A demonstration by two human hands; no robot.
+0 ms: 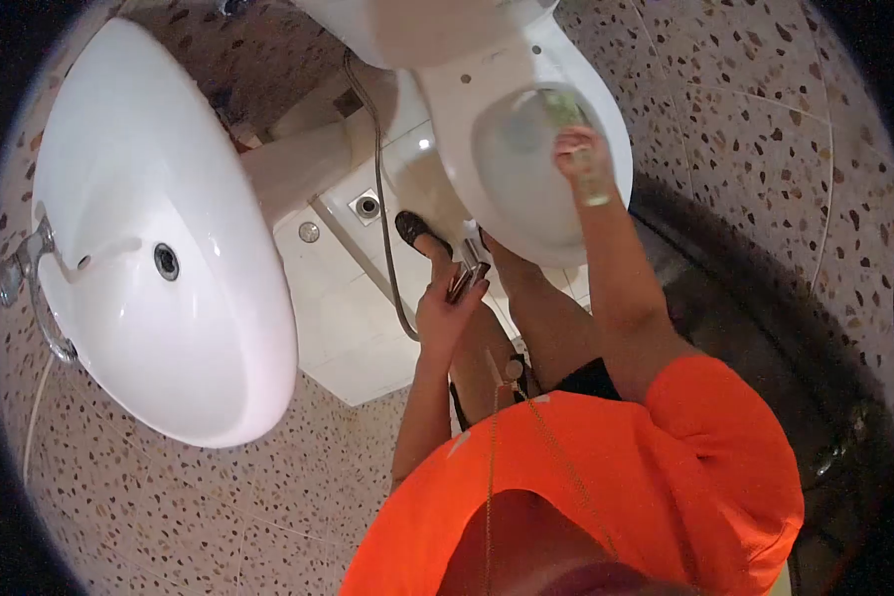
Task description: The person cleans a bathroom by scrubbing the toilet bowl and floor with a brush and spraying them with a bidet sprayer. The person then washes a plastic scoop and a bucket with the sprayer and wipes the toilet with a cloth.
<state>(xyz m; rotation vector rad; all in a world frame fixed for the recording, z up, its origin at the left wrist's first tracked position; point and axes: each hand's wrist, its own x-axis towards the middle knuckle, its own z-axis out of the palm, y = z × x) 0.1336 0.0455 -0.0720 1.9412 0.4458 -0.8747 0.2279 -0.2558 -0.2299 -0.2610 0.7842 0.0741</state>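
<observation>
My right hand (578,151) is closed around a short pale green scrubbing brush (563,107), blurred by motion. Its green head reaches into the bowl of the white toilet (454,149), near the inner right wall, and its handle end sticks out behind my fist. Lower down, in front of the toilet, my left hand (447,306) grips a chrome bidet sprayer (472,268). A grey flexible hose (380,189) runs down beside the toilet and bends toward that hand. Whether water flows from the sprayer, I cannot tell.
A white washbasin (219,348) with a chrome tap (35,283) stands at the left. Floor drains (368,207) sit in the pale tiles between basin and toilet. Speckled tiled walls (735,109) enclose the space. A dark surface (735,328) lies along the right.
</observation>
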